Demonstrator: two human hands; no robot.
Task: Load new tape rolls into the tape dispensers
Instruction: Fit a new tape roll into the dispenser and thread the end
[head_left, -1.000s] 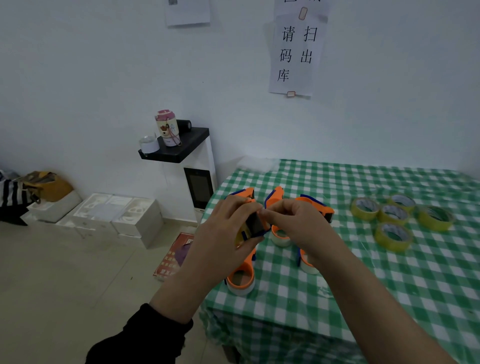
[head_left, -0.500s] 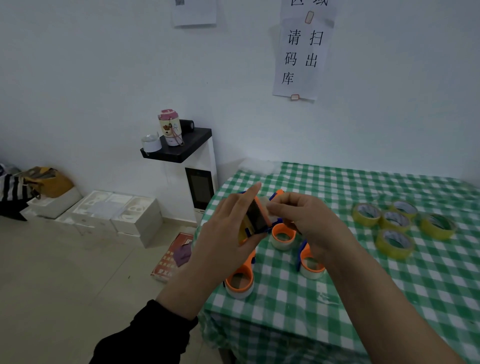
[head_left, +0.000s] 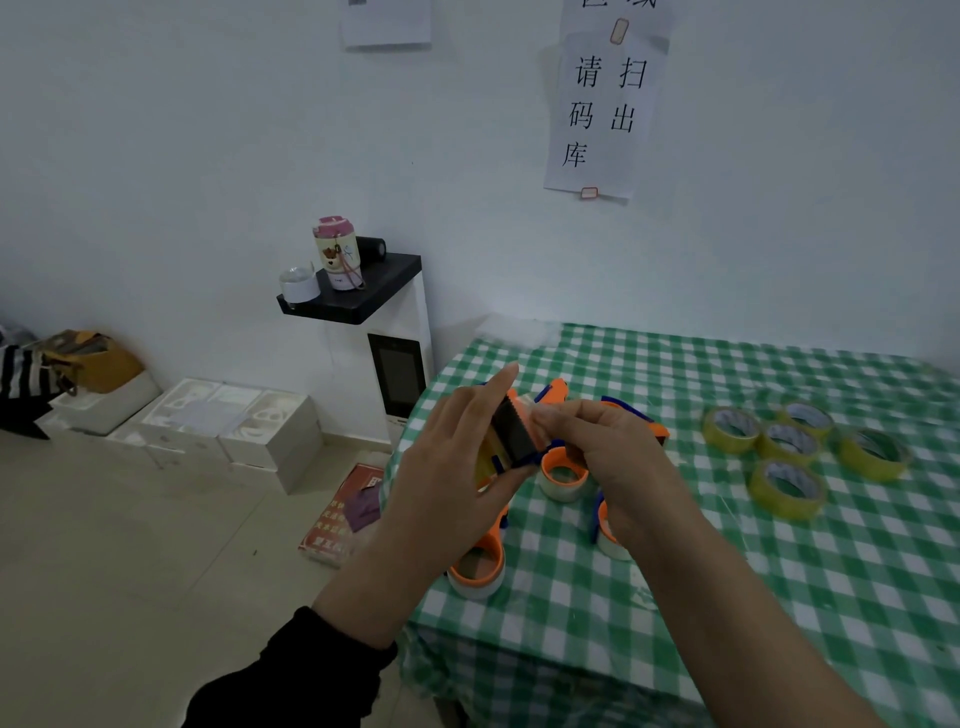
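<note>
My left hand (head_left: 457, 467) grips an orange and blue tape dispenser (head_left: 511, 439) with a yellowish roll in it, lifted above the table's left edge, index finger straight up. My right hand (head_left: 602, 447) pinches the tape end at the dispenser's serrated blade. Three more orange dispensers lie on the green checked cloth (head_left: 727, 597): one (head_left: 478, 569) near the front edge, one (head_left: 563, 470) under my hands, one (head_left: 605, 530) partly hidden by my right wrist. Several yellow tape rolls (head_left: 789, 486) lie flat at the right.
A white cabinet with a black top (head_left: 363, 296) stands left of the table against the wall, bearing a cup and a small roll. White boxes (head_left: 228, 421), a bag and a red book (head_left: 345, 514) lie on the floor. Paper notices hang on the wall.
The dispenser has tilted so that its dark blade face shows. My left index finger has straightened upward. My right fingers stay at the blade end.
</note>
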